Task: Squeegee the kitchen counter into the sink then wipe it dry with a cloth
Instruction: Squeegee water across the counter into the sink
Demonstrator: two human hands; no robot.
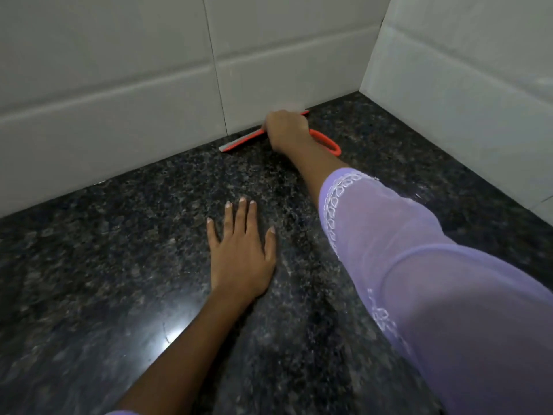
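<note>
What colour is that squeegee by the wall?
The squeegee is orange-red with a pale grey blade, seen in the head view.

Red-orange squeegee (245, 141) w/ grey blade; black speckled granite counter (119, 265); pale grey tiles (119, 70); lilac sleeve (419, 265), white embroidery.

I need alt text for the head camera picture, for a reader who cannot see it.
The right hand grips an orange squeegee at the back of a dark speckled granite counter, its blade along the white tiled wall. The left hand rests flat and open on the counter, nearer the camera.
</note>
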